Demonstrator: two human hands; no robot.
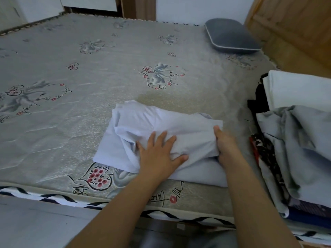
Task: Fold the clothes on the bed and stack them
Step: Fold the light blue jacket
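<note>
**So, mid-fold on the pale blue shirt**

Honestly the only writing around is the black cursive printed on the mattress (89, 72) next to the red-dotted hearts and grey flowers, and it's too loopy to read. No labels or brands on anything.

The pale blue garment (143, 129) lies partly folded on the bed, near the front edge, a bit right of centre. The left hand (157, 154) lies flat on it, fingers straight and spread, pressing the cloth down. The right hand (226, 145) is at the garment's right edge, thumb on top and fingers tucked under the fold, so it's gripping the fabric.

Off to the right is a stack of clothes (295, 140): white piece on top at the back, crumpled grey one in front, dark and patterned stuff underneath. A grey pillow (231, 35) sits at the far corner by the wooden headboard (295, 24).
</note>
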